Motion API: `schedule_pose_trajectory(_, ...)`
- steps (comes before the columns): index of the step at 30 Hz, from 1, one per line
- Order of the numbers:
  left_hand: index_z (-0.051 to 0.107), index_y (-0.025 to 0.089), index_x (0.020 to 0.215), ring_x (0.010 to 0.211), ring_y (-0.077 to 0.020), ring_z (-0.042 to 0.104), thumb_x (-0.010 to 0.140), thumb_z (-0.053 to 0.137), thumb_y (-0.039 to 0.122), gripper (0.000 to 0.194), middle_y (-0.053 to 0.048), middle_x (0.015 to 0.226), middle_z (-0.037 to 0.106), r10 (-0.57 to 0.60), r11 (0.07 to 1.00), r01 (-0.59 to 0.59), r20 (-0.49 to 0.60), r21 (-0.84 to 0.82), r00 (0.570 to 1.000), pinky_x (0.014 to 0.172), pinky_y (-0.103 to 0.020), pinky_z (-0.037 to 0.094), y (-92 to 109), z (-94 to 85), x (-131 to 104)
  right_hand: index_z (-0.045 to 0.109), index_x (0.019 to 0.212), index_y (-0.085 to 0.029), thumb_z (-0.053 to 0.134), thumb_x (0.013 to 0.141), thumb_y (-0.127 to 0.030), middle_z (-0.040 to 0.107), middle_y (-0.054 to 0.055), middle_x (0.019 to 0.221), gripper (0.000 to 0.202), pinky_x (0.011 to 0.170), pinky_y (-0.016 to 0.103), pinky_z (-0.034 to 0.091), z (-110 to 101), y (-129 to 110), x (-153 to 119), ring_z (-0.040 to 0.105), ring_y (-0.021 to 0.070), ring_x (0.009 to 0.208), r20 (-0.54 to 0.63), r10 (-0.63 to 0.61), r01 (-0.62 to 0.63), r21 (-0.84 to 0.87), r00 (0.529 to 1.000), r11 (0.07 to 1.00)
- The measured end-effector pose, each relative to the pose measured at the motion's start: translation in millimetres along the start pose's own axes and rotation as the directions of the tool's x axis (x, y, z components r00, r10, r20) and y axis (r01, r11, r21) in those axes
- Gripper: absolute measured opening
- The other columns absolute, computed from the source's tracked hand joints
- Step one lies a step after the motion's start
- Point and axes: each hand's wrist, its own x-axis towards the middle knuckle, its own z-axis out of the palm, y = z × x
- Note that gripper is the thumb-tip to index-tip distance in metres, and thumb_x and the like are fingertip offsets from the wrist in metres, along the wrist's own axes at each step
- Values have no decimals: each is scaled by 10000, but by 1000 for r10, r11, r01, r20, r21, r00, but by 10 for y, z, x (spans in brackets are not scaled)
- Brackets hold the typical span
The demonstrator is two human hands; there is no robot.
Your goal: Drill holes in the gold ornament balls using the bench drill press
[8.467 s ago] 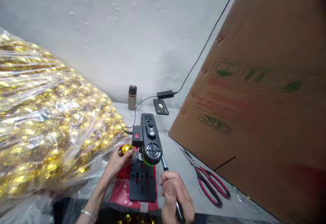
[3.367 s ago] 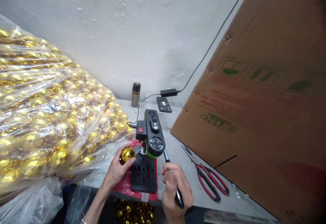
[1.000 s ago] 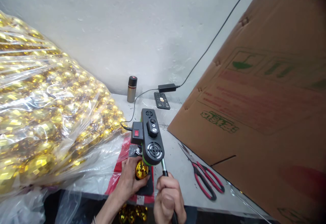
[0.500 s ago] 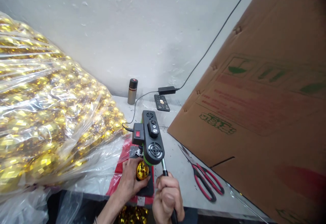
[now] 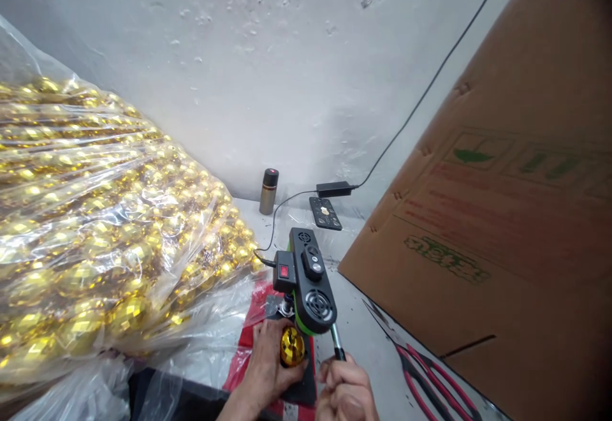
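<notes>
My left hand (image 5: pixel 268 363) is closed around a gold faceted ball (image 5: pixel 292 346), thumb on its near side and fingers behind it. The ball sits over the dark base plate (image 5: pixel 306 390) of a small black and green bench drill press (image 5: pixel 310 280), just under the front of its head. My right hand (image 5: pixel 349 388) is wrapped round the press's lever handle (image 5: pixel 338 342), a metal rod with a black grip. The machine's head hides whatever meets the top of the ball. Under the base lies a red sheet (image 5: pixel 243 344).
A clear plastic bag of gold balls (image 5: pixel 119 229) fills the left. At the back are a spray can (image 5: pixel 268 191), a power adapter (image 5: pixel 333 189) and a black phone-like slab (image 5: pixel 325 212). Red-and-black-handled scissors (image 5: pixel 430 376) lie by a large cardboard box (image 5: pixel 478 229) on the right.
The camera view has shifted, so everything appears lower and further right. Both hands keep their holds on the ball and the lever handle.
</notes>
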Motion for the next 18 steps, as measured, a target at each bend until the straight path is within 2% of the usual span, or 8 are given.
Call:
schedule_pose_trajectory(8,717,189,1247,1137,-376,647,697,874,224,572,-133,1210,744,-33,998,34,34,-44,999,1013,-512,490,60,-49,3,476,628,-217,499,1117,-327,531,-50,637,502,528,233,501,-19,137,-49,529,81,501,39,-104,104,-16,994,994)
schedule_pose_trajectory(13,720,198,1239,1147,-366,643,723,866,237,538,-129,1221,738,-43,998,44,38,-39,998,1028,-509,488,114,-86,-2,430,602,-220,469,1115,-319,505,-49,625,524,496,225,457,21,230,-130,486,84,493,-20,-190,189,-35,982,981)
schedule_pose_trajectory(16,722,177,1241,1149,-383,644,713,850,209,544,-143,1215,736,-49,999,50,33,-22,998,1019,-531,499,131,-86,21,470,638,-220,511,1099,-317,555,-28,670,473,549,255,457,15,41,-44,510,103,549,19,-125,126,-84,992,989)
schedule_pose_trajectory(18,717,154,1257,1150,-394,650,711,859,212,568,-158,1200,739,-35,999,35,30,-9,999,1020,-551,510,119,-75,20,457,663,-219,485,1111,-320,545,-24,679,460,573,259,410,16,-184,128,486,104,579,54,8,0,-140,999,990)
